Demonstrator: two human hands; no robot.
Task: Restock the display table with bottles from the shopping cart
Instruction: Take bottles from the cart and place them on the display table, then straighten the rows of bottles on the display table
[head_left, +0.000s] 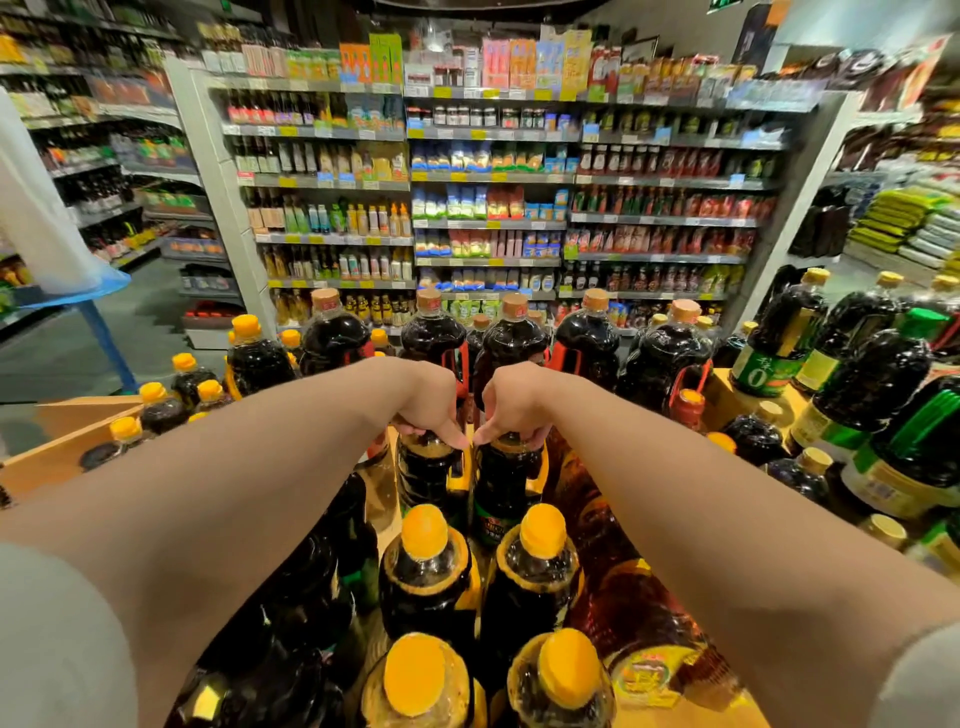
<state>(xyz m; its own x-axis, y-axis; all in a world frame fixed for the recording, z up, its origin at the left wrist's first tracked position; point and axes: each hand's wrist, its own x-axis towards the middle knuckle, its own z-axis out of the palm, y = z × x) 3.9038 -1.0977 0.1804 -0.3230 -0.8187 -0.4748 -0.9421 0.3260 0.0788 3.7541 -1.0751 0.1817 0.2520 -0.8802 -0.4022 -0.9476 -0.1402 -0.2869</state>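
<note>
Both arms are extended over the display. The left hand (428, 402) is curled over the neck and cap of a dark plastic bottle with a yellow handle (423, 470); the right hand (511, 402) is clamped the same way on a matching dark bottle beside it (504, 486). The two bottles are held upright and close together, apparently touching; whether their bases already rest on the yellow wooden surface (727, 397) cannot be told, since nearer stock hides them. The top grip is judged deliberate: it keeps fingers clear of neighbouring bottles and lets each unit be lowered straight into a narrow gap.

Nearer the camera, yellow-capped dark bottles (425, 558) are ranked in two files, and the held pair lines up with them, suggesting the rows are being extended. Beyond, larger dark jugs with tan caps and red handles (434, 332) are set at the back, tall stock behind short. The shopping cart is not identifiable in view. Grocery shelving (488, 182) stands behind.
</note>
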